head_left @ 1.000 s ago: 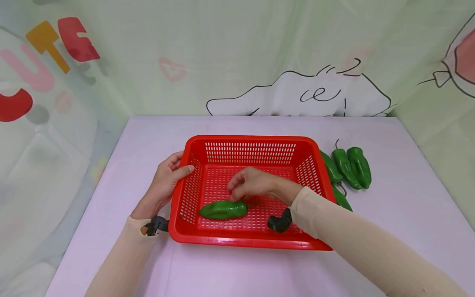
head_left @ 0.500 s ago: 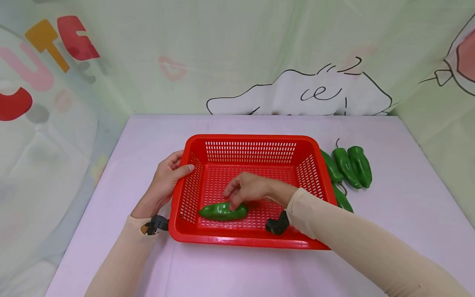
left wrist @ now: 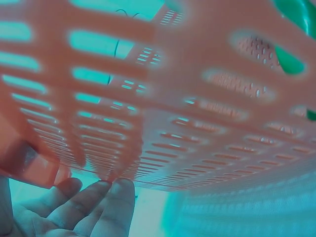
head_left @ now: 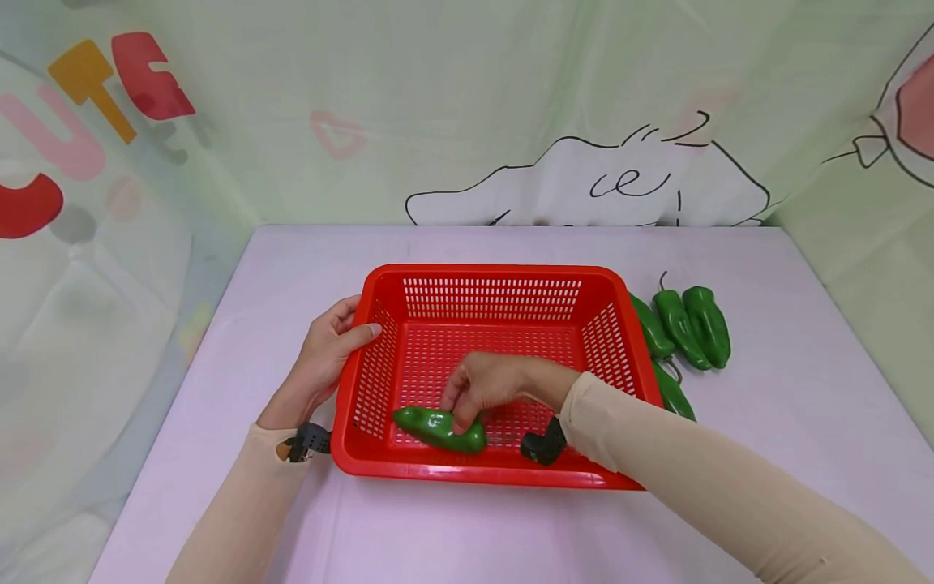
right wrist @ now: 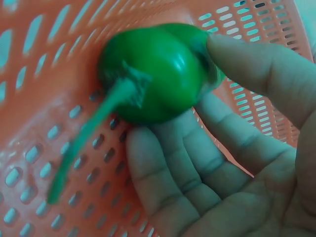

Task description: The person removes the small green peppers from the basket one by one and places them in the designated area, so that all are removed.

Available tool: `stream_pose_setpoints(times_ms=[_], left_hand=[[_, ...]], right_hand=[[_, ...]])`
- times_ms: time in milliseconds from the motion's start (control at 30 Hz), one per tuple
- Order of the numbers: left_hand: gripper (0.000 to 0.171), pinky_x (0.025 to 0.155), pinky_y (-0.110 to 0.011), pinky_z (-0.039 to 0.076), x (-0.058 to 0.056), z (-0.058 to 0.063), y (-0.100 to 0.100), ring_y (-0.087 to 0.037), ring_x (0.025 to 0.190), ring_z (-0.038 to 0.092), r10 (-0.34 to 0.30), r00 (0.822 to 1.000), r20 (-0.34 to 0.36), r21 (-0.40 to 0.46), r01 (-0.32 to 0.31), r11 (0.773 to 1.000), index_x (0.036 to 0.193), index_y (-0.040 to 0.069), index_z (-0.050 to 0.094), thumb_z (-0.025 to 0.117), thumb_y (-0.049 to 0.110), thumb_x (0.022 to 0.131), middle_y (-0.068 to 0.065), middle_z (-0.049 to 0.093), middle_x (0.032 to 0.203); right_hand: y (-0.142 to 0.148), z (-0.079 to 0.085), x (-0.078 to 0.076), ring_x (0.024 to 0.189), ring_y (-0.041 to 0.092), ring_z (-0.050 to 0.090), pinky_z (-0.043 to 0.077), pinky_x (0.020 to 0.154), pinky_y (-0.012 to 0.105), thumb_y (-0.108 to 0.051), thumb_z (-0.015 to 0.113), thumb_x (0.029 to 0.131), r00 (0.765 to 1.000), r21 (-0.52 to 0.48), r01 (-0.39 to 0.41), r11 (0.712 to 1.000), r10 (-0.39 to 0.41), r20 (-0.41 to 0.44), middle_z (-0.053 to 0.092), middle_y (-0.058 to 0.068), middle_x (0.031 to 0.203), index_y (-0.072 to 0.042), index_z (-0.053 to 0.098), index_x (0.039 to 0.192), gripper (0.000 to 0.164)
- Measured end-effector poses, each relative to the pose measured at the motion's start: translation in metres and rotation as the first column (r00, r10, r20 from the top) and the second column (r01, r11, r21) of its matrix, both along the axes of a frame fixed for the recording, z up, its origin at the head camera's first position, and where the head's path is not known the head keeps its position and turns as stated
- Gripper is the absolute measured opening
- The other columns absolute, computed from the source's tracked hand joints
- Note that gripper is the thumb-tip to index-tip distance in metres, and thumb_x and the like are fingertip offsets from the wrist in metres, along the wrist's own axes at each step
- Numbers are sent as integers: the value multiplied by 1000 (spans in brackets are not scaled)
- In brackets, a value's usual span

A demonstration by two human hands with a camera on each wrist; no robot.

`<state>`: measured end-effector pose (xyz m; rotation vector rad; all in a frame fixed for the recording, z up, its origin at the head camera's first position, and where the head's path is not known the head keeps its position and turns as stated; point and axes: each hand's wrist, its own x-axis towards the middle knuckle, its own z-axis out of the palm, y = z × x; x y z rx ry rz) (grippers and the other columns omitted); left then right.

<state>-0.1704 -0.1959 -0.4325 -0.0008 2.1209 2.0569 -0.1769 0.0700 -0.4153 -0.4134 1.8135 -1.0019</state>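
Observation:
A red plastic basket [head_left: 503, 274] with slotted walls stands on the table. On its left rim my left hand [head_left: 324, 349] keeps hold, thumb over the edge and fingers outside; the left wrist view shows those fingertips [left wrist: 121, 190] against the slotted wall. Inside, near the front left, lies a green pepper [head_left: 426, 426]. My right hand [head_left: 490, 383] grips it near the stem end, the thumb [right wrist: 247, 59] on one side and the fingers curled against the other. Its green stem [right wrist: 84, 143] sticks out free toward the right wrist camera.
Several more green peppers [head_left: 682, 328] lie on the table just right of the basket, some partly hidden by its rim. The pale table [head_left: 788, 454] reaches back to a printed cloth backdrop [head_left: 328, 97].
My right hand has lowered onto the pepper and taken hold of it. The pepper's stem end has swung toward the basket's front wall. The left hand stays on the rim.

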Motion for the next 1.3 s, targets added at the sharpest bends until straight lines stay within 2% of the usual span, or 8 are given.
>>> stream_pose_setpoints(times_ms=[267,567,700,1000,1300], left_hand=[[58,83,-46,64,0,-1,1,-35,113,70,3,1000,4,-5,-3,1000,155,9,43,64,12,101,-20,59,140],[57,82,-46,64,0,0,0,-34,112,70,1,1000,3,4,-1,1000,155,9,43,63,12,102,-20,59,140],[57,82,-47,64,0,0,0,-35,112,70,0,1000,3,3,0,1000,154,8,43,64,12,101,-20,59,140],[56,82,-46,64,0,-2,0,-35,111,71,-1,1000,-2,-5,1,1000,154,9,44,64,12,102,-20,59,139],[57,83,-46,64,-1,-4,-1,-36,113,69,0,1000,-4,-18,-1,1000,154,8,43,64,13,101,-20,59,140]], right_hand=[[1,0,1,79,14,68,64,77,32,2,77,84,999,5,-44,999,44,24,77,7,91,-1,77,105,22],[0,-2,3,73,12,67,63,67,28,4,76,82,997,-22,-50,999,51,62,77,6,88,-2,77,103,22],[1,0,4,73,12,66,62,67,27,4,74,82,995,-32,-63,997,66,71,76,6,88,-1,77,104,23],[8,6,1,77,15,65,61,70,28,4,72,82,999,-59,-23,998,25,38,75,7,91,-1,77,105,25],[17,19,-2,80,17,65,62,74,29,-1,74,81,999,-114,12,993,-17,-42,76,7,92,-2,78,107,26]])
